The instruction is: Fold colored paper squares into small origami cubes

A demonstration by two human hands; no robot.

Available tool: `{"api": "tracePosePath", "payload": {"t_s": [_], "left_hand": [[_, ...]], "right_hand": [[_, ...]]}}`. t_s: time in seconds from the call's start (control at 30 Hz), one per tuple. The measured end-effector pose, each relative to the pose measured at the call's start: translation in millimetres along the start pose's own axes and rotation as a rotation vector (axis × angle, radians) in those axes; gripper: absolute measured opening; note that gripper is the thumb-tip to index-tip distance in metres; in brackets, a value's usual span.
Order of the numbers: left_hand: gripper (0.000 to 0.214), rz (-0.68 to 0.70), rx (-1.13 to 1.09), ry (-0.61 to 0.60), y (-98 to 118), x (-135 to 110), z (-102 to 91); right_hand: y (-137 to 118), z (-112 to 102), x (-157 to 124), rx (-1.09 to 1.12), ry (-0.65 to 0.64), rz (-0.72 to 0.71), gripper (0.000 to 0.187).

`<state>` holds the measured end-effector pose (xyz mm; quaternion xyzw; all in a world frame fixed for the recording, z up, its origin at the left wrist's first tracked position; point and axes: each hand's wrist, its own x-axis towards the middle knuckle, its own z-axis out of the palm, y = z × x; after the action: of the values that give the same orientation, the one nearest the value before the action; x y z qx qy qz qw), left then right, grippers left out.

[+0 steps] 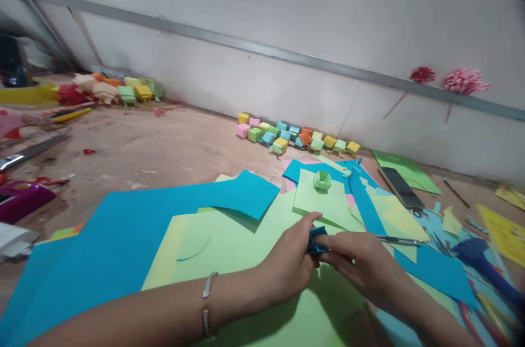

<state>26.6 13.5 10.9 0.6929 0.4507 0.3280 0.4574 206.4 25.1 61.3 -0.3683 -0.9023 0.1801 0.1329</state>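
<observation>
My left hand [287, 262] and my right hand [361, 262] meet over a light green sheet [229, 248], both pinching a small folded blue paper piece [316, 240] between their fingertips. A metal bracelet circles my left wrist. Just beyond the hands lies a smaller green sheet with a folded green paper box [322, 180] on it. Large blue sheets [123, 232] spread under and to the left of the green one.
A row of small coloured paper boxes [293, 136] lines the wall; another cluster [123, 90] sits far left. A dark phone [401, 187], scissors [397, 240], a blue tool [479, 259] and yellow paper [502, 232] lie at right. Paper flowers [463, 82] hang on the wall.
</observation>
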Motion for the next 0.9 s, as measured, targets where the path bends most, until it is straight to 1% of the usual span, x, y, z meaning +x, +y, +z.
{"api": "tracePosePath", "payload": {"t_s": [0.07, 0.1, 0.17, 0.23, 0.33, 0.43, 0.53, 0.6, 0.73, 0.83, 0.9], "left_hand": [[0.072, 0.005, -0.001, 0.042, -2.2, 0.7, 0.1], [0.073, 0.011, -0.004, 0.051, -3.5, 0.7, 0.4], [0.076, 0.041, -0.008, 0.050, -6.0, 0.4, 1.2], [0.079, 0.093, -0.010, 0.049, -7.6, -0.3, 2.0], [0.081, 0.146, -0.031, 0.048, -7.5, -1.1, 2.3], [0.081, 0.155, -0.039, 0.051, -6.2, -1.2, 2.3], [0.082, 0.151, -0.036, 0.048, -6.3, -1.3, 2.9], [0.084, 0.150, -0.030, 0.053, -6.8, -1.7, 3.2], [0.090, 0.156, -0.028, 0.059, -5.0, -2.8, 2.1], [0.090, 0.172, -0.063, 0.033, -0.5, -3.2, -0.5], [0.088, 0.169, -0.107, 0.017, 2.5, -3.4, -2.8]], "right_hand": [[-0.8, 0.6, -0.5, -0.141, 0.172, -0.066, 0.016], [-1.9, 0.9, -0.2, -0.172, 0.238, -0.102, 0.015], [-5.0, 2.0, 1.4, -0.159, 0.309, -0.152, 0.014], [-8.5, 3.8, 3.7, -0.091, 0.351, -0.162, 0.012], [-11.5, 7.0, 6.2, 0.034, 0.362, -0.153, 0.012], [-11.3, 8.2, 6.4, 0.065, 0.331, -0.146, 0.015], [-10.6, 7.8, 5.6, -0.022, 0.298, -0.177, 0.020], [-11.1, 8.3, 5.7, -0.110, 0.301, -0.200, 0.022], [-13.7, 11.8, 7.3, -0.237, 0.373, -0.232, 0.020], [-15.1, 13.3, 7.9, -0.258, 0.404, -0.246, 0.025], [-15.3, 12.6, 7.6, -0.236, 0.415, -0.234, 0.024]]}}
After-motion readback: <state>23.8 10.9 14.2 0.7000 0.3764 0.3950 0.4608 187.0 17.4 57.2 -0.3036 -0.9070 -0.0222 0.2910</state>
